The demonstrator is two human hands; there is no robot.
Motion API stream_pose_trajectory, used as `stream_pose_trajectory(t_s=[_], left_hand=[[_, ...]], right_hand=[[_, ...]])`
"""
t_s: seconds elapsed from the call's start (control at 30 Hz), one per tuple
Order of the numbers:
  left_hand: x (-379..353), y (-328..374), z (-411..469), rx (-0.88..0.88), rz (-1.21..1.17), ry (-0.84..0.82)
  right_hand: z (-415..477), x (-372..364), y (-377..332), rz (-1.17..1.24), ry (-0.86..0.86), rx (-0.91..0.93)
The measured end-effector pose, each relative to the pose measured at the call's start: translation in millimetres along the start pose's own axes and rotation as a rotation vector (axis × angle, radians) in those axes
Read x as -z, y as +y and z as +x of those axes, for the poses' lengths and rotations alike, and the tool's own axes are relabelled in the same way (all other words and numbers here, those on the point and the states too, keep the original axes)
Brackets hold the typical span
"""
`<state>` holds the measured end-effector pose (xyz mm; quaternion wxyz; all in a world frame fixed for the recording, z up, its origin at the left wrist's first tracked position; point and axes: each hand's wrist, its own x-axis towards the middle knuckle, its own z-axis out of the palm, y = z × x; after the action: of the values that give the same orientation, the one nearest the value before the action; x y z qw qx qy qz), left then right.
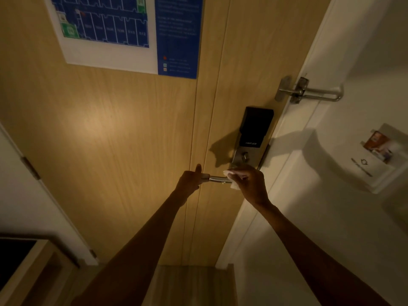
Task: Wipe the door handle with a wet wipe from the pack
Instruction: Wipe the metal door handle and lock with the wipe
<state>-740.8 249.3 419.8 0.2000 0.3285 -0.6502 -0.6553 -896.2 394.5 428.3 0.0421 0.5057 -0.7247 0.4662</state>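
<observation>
At the middle of the wooden door (132,140), just below the lock, I am working both hands along the metal door handle (217,179), which is sticking out leftward from the silver plate under the black smart lock (256,129). My left hand (191,181) is curling round the free left end of the handle, fingers closed on it and the thumb pointing up toward the door. My right hand (249,184) is closing over the right part of the handle, near the plate, and is pinching a white wet wipe (231,178) against the metal; crumpled bits of the wipe are showing above and below the bar at my fingertips. A short bare stretch of shiny handle is lying between the two hands. I am not seeing the pack of wipes anywhere in this view.

Above and to the right of the lock, a metal swing latch (309,90) is bridging the door edge and the white frame (298,151). Far up on the door, a blue and white floor plan (114,29) is hanging. On the white wall at right, a card holder (379,151) is carrying a coloured card. At the near left, a dark-topped wooden unit (28,261) is standing by the wall.
</observation>
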Motion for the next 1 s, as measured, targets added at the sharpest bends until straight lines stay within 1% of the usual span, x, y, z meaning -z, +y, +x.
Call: stream_pose_trajectory(t_s=[0.07,0.13,0.2,0.27,0.37,0.43,0.47,0.53,0.6,0.63,0.67,0.73,0.83,1.0], left_hand=[[-4.1,2.8,1.6,-0.01,0.089,0.04],[-6.8,9.8,-0.1,0.001,0.21,0.063],[-6.2,14.3,-0.5,-0.009,0.286,0.079],[-4.0,12.3,-0.5,-0.126,0.329,0.107],[-4.0,6.1,-0.3,-0.344,0.518,0.21],[-6.1,3.5,0.3,-0.398,0.563,0.256],[-7.3,3.9,-0.3,-0.368,0.549,0.243],[-9.5,7.0,-3.8,-0.213,0.477,0.151],[-11.4,6.9,-5.1,-0.033,0.367,0.09],[-12.3,6.3,-6.0,0.016,0.338,0.086],[-13.5,6.1,-7.1,0.02,0.315,0.088],[-16.3,4.3,-7.1,-0.035,0.267,0.105],[-21.1,6.8,-9.8,-0.046,0.334,0.149],[-24.2,9.9,-11.7,-0.065,0.41,0.175]], right_hand=[[4.1,-1.0,-1.3,0.113,0.042,-0.146],[6.8,-0.7,-1.0,0.185,0.034,-0.265],[8.2,0.4,0.1,0.213,0.044,-0.318],[10.5,2.8,0.8,0.242,0.063,-0.343],[14.0,6.8,-0.2,0.296,0.023,-0.386],[13.8,9.0,1.4,0.284,-0.033,-0.393],[12.7,9.5,1.7,0.262,-0.064,-0.388],[9.9,8.7,1.9,0.18,-0.091,-0.367],[5.8,6.4,2.8,0.039,-0.028,-0.284],[3.6,4.5,3.3,-0.027,0.016,-0.225],[1.0,2.7,3.2,-0.076,0.057,-0.177],[-4.2,-0.6,2.3,-0.142,0.106,-0.126],[-9.6,-3.8,-0.5,-0.202,0.141,-0.064],[-14.9,-8.2,-3.3,-0.164,0.185,-0.078]])
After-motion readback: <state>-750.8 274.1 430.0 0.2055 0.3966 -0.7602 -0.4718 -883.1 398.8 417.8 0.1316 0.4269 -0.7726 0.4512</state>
